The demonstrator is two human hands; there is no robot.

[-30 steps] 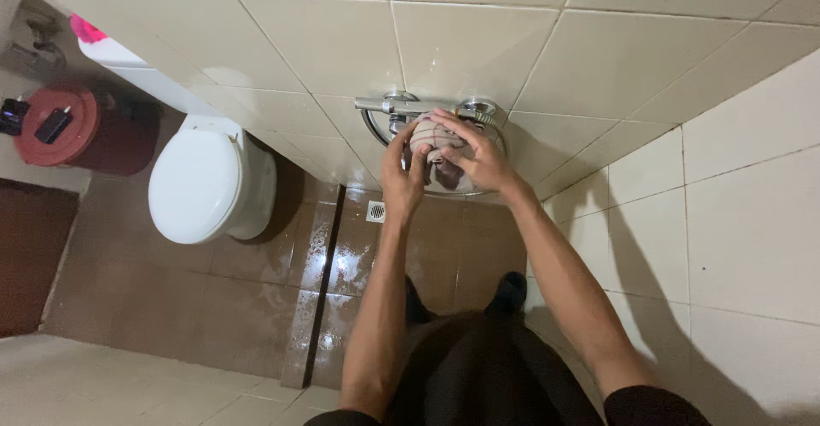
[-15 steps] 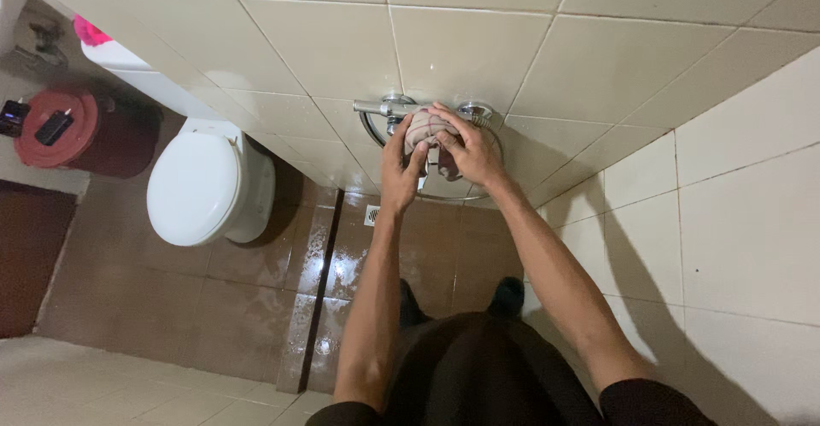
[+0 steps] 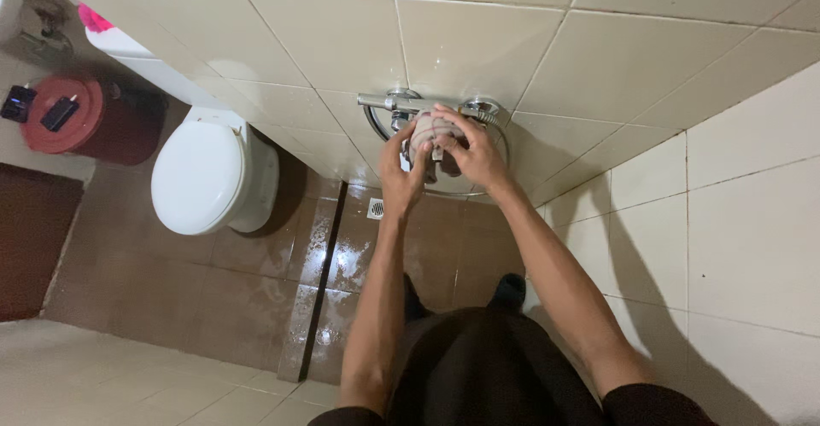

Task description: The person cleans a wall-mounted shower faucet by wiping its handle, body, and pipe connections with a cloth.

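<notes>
- Chrome wall-mounted shower mixer tap (image 3: 401, 102) sits on the cream glazed wall tiles (image 3: 478, 42), a horizontal bar with a round fitting at each end; the right end is partly hidden behind the hands.
- Crumpled pinkish-grey cloth (image 3: 424, 140) is pressed against the tap body, just below the bar, between both hands.
- Left hand (image 3: 400, 168): fingers curled up around the left side of the cloth, gripping it; thumb side towards the wall.
- Right hand (image 3: 472, 151): fingers bent over the top and right side of the cloth, clamped on it; fingertips touch the tap bar.
- Chrome flexible shower hose (image 3: 498, 136) loops from the right fitting down behind the hands; most of the loop is covered by the right hand and wrist.
- Small square metal floor drain (image 3: 376, 209) lies in the wet brown floor tiles (image 3: 256, 289), just left of the left wrist.
- White closed-lid toilet (image 3: 205, 174) stands well to the left of the tap, against the same wall.
- Round dark-red bin with red lid (image 3: 73, 123) sits further left; two small dark objects rest on its lid, kind not discernible.
- Both forearms cross the lower centre of view and block the floor directly under the tap.
</notes>
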